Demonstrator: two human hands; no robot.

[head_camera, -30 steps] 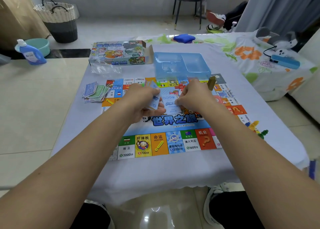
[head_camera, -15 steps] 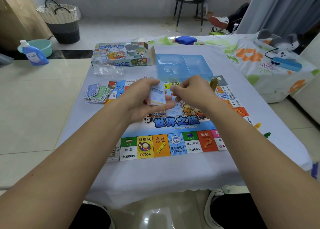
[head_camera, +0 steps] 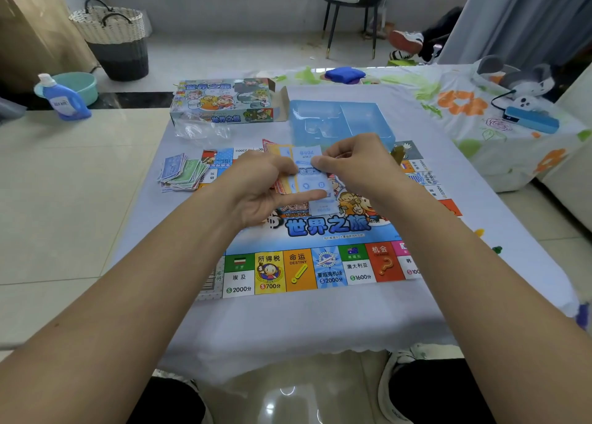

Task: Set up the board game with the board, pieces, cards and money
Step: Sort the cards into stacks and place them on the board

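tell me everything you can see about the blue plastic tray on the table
The blue plastic tray is a translucent, light blue moulded insert, roughly rectangular, with shaped compartments that look empty. It lies flat on the far side of the table, its near edge at the game board, right of the game box. Neither hand touches it.

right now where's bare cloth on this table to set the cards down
Bare tablecloth runs along the near edge, below the board. Another bare strip lies at near left, below the money pile. The far side is crowded: game box, plastic wrap and blue tray. Both hands cover the board's middle.
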